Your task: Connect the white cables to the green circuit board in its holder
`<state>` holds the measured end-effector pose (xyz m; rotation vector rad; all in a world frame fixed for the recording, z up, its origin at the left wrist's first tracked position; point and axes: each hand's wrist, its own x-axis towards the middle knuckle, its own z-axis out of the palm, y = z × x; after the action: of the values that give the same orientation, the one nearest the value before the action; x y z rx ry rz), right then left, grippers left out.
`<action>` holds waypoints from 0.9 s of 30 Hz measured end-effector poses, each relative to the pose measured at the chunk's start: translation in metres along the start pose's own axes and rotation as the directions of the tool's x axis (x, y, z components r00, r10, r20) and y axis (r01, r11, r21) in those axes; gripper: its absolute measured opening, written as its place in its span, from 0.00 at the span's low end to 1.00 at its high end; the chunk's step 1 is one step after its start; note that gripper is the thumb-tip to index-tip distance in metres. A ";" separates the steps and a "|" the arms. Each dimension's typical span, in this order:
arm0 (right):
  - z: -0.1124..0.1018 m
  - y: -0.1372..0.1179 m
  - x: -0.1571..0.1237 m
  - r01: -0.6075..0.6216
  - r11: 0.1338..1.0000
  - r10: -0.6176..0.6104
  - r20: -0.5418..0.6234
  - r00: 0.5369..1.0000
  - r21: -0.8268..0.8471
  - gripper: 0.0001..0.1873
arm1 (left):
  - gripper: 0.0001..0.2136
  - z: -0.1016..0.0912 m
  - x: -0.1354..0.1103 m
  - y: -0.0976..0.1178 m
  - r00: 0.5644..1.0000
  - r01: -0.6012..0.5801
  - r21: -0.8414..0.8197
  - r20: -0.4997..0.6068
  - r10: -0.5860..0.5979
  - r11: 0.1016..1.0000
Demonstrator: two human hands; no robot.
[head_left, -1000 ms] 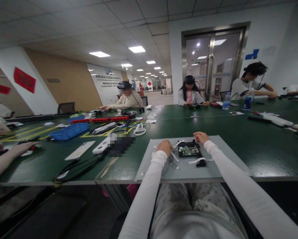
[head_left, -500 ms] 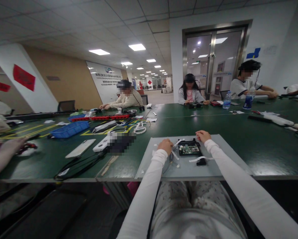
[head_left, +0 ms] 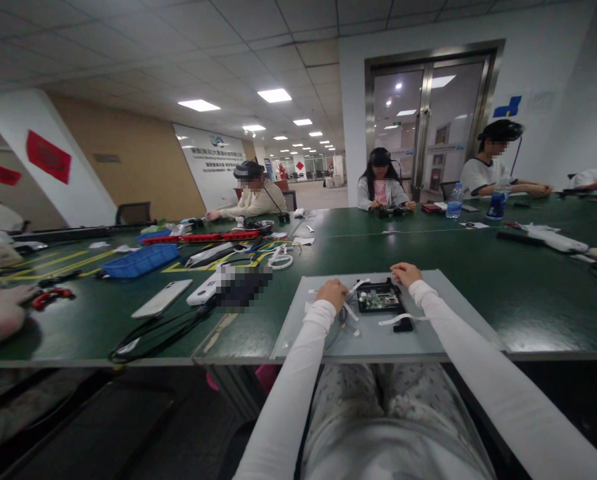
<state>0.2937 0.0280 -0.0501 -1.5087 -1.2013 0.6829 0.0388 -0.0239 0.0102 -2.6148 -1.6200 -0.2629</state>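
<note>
On a grey mat (head_left: 298,333) lies a black housing (head_left: 401,303) with a green circuit board (head_left: 378,298) set in it. My left hand (head_left: 332,293) is closed at the housing's left side, its fingertips on a white ribbon cable (head_left: 360,285) that reaches over the frame's upper left corner. Thin grey wires (head_left: 346,323) lie below that hand. Beyond the housing's upper right corner, my right hand (head_left: 406,274) is pinched; what its fingertips hold is too small to make out. Another white ribbon strip (head_left: 396,320) lies near a small black part (head_left: 403,325).
Left of the mat are a white phone (head_left: 162,299), a white device (head_left: 208,287), black cables (head_left: 173,327) and a blue tray (head_left: 141,260). Co-workers sit around the green table (head_left: 368,247); one co-worker's hands (head_left: 3,307) are at far left. Bottles (head_left: 498,200) stand at the back.
My hands and the board hardly move. At far left, a co-worker's arm has shifted and a red-and-black object there shows more plainly.
</note>
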 end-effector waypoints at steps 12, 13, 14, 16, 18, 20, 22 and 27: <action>-0.001 0.002 0.001 0.018 0.999 -0.017 0.011 1.000 -0.041 0.11 | 0.15 0.005 0.002 -0.004 0.999 -0.033 -0.003 -0.017 0.033 0.999; -0.001 0.002 0.001 0.020 0.999 -0.019 0.012 1.000 -0.045 0.11 | 0.15 0.005 0.002 -0.004 0.999 -0.031 -0.004 -0.017 0.031 1.000; -0.001 0.002 0.001 0.022 0.999 -0.021 0.013 1.000 -0.049 0.11 | 0.15 0.005 0.002 -0.004 0.999 -0.030 -0.006 -0.017 0.030 1.000; -0.001 0.003 0.002 0.025 0.998 -0.024 0.015 1.000 -0.056 0.12 | 0.14 0.004 0.002 -0.003 1.000 -0.024 -0.008 -0.015 0.024 1.000; -0.001 0.003 0.003 0.030 0.997 -0.029 0.017 0.999 -0.065 0.12 | 0.14 0.003 0.002 -0.003 1.000 -0.019 -0.009 -0.012 0.018 1.000; -0.001 0.004 0.003 0.036 0.997 -0.035 0.021 0.999 -0.075 0.11 | 0.14 0.003 0.002 -0.003 1.000 -0.014 -0.009 -0.010 0.014 1.000; -0.001 0.005 0.004 0.042 0.996 -0.040 0.023 0.999 -0.085 0.11 | 0.15 0.004 0.002 -0.003 1.000 -0.010 -0.007 -0.010 0.010 1.000; 0.001 0.008 0.006 0.053 0.993 -0.050 0.027 0.998 -0.108 0.12 | 0.15 0.006 0.003 -0.004 1.000 -0.022 0.000 -0.020 0.022 1.000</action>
<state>0.2972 0.0339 -0.0566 -1.5578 -1.3093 0.6109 0.0371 -0.0190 0.0048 -2.6200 -1.5845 -0.2880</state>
